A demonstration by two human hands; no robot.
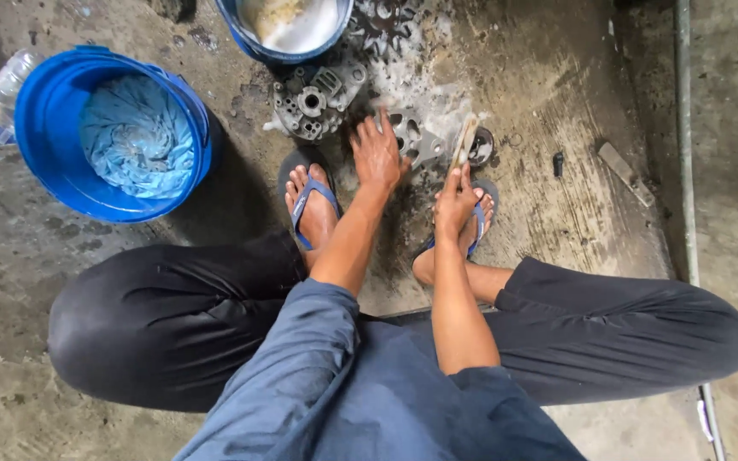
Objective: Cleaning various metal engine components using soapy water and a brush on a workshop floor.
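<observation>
Left hand (377, 154) splays flat on metal housing part (416, 141), right hand (454, 203) grips brush (463, 145) just right, handle pointing away from body.

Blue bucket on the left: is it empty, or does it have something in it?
Not empty. The blue bucket stands upright on the concrete floor with a crumpled light-blue cloth bunched inside; whether there is water under the cloth cannot be told.
</observation>
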